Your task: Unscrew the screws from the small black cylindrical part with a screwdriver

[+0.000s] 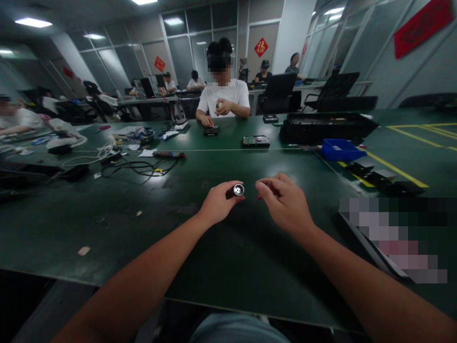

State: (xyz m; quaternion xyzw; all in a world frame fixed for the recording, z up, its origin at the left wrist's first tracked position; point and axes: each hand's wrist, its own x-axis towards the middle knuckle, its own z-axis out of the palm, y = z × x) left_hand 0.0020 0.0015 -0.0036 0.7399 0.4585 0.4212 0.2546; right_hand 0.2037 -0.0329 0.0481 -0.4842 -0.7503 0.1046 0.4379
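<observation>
My left hand [222, 202] is closed around a short black cylinder, possibly a flashlight [238, 190]. Its round end faces me, with a bright silver rim and small dark spots inside. To its right, a small gap away, my right hand [285, 200] has its thumb and fingers drawn together. A small reddish bit shows beneath those fingertips, but what they pinch is mostly hidden. Both hands are above the green table [214, 267], near its middle.
Across the table a person in a white shirt [224, 100] handles small parts. A hard drive [256, 141], black case [324, 127] and blue bin [341, 150] lie beyond my hands. Cables [143, 164] and a screwdriver-like tool [169, 154] are left; a pixelated item [392, 238] is right.
</observation>
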